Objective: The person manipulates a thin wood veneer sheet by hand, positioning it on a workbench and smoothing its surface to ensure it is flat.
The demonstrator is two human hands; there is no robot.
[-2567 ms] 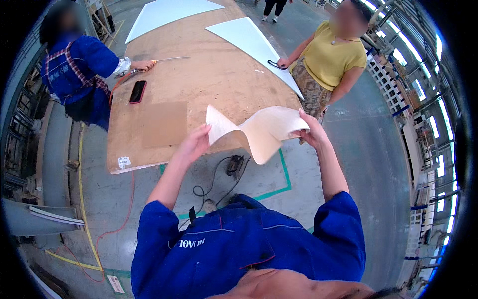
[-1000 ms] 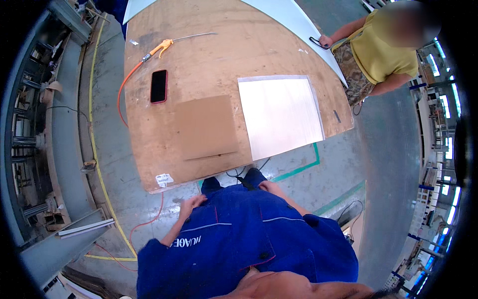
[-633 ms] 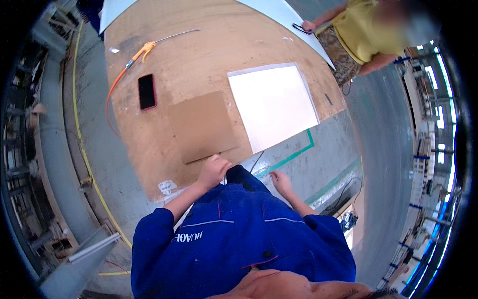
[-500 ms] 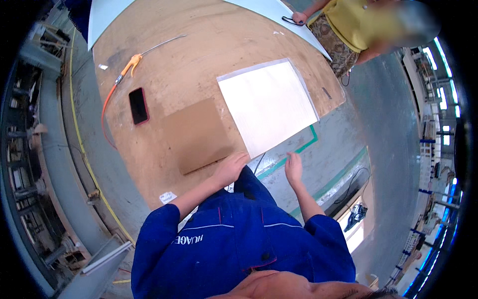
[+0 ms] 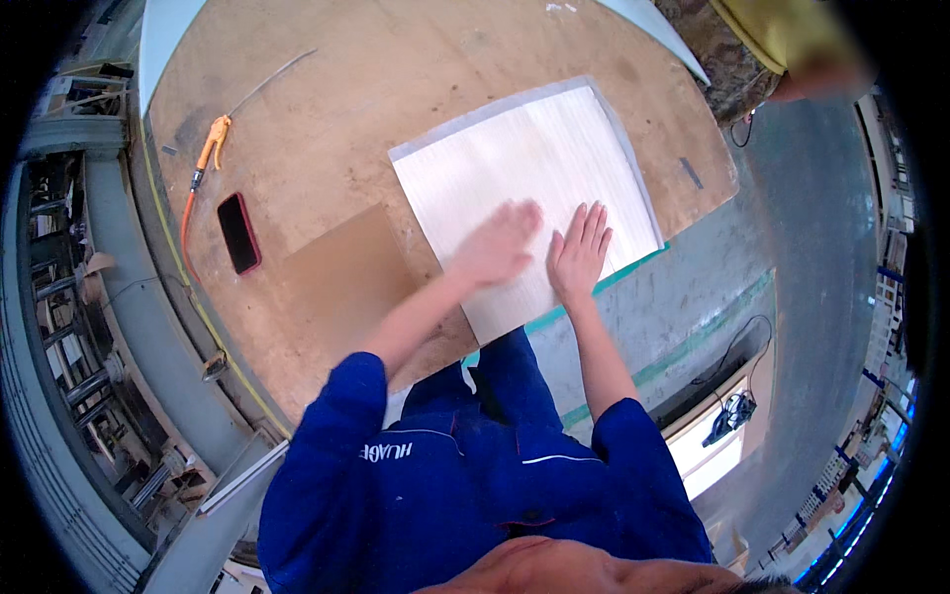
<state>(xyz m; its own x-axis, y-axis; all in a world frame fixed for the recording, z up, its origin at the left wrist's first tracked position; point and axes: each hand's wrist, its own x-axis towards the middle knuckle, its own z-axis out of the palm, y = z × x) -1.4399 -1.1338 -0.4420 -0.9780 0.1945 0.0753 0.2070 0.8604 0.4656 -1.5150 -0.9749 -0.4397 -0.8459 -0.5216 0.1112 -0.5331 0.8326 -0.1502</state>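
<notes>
A pale, wood-grained rectangular panel (image 5: 445,183) lies at the near right edge of the table, with a thin grey sheet (image 5: 495,111) showing along its far and right sides. My right hand (image 5: 579,255) rests flat on the panel's near right part, fingers stretched upward. Just left of it, my left hand (image 5: 498,244) is over the same panel, blurred by motion, palm down with its fingers loosely extended. Whether it touches the surface I cannot tell. Neither hand holds anything. Beside the panel on the left lies a flat brown square sheet (image 5: 341,262), partly covered by my left forearm.
On the brown table (image 5: 327,129), a phone (image 5: 238,234) with a red edge lies left of an orange air blow gun (image 5: 213,144) on a hose. Another person (image 5: 727,49) stands at the far right corner by a white sheet (image 5: 658,30). Machinery (image 5: 89,346) lines the left.
Both hands have moved up and forward from the panel's near edge onto its surface. My view has shifted, and the other person is now mostly out of frame.
</notes>
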